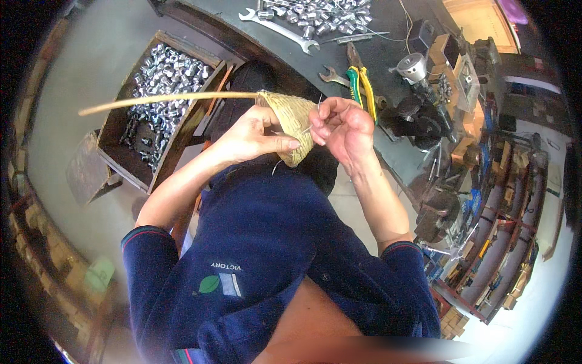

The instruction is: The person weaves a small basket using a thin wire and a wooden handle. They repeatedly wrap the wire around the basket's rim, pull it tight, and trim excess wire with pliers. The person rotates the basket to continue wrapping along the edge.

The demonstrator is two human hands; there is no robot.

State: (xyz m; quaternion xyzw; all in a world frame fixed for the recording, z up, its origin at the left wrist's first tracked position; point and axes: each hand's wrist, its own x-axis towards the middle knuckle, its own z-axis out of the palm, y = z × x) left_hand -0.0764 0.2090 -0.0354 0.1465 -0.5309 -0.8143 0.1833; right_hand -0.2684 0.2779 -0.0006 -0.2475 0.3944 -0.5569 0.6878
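Where held, bamboo-handled woven scoop (291, 118): handle leftward.

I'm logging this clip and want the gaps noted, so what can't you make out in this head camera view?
- Woven basket scoop: its inside and far side, hidden by left hand and right hand.
- Thin wire pinched in the right fingers: too fine to follow to its ends.
- Wooden box of metal fittings: single pieces too small and bent by the fisheye.
- Shelves at right: contents blurred near the rim.
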